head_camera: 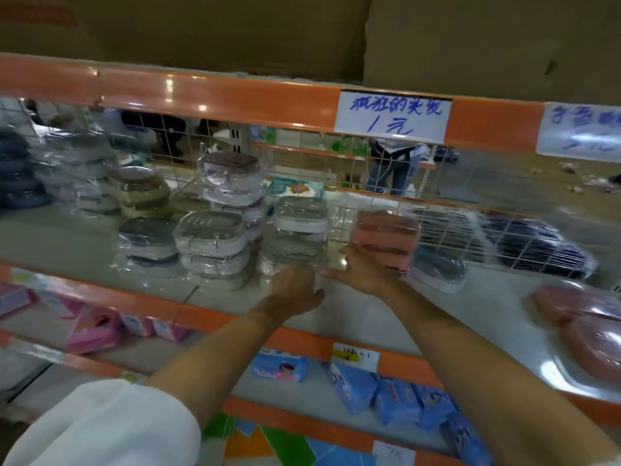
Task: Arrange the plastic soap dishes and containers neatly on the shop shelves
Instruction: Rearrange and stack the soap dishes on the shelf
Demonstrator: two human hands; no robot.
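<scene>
Pink soap dishes (386,238), rounded-rectangular plastic in glossy wrap, lie stacked flat, long axis left-right along the shelf (84,250). The right hand (364,269) clasps the stack, fingers curled behind it; the left hand (295,285) lies beside, fingers straight.

Stacks of wrapped soap dishes (215,243) stand in rows on the middle shelf (84,243), before a wire grid (353,183). Right of them a stack of soap boxes (386,240) sits, with flat wrapped packs (524,243), perhaps dishes, further right. Tissue packs (396,395) lie on the shelf below.
</scene>
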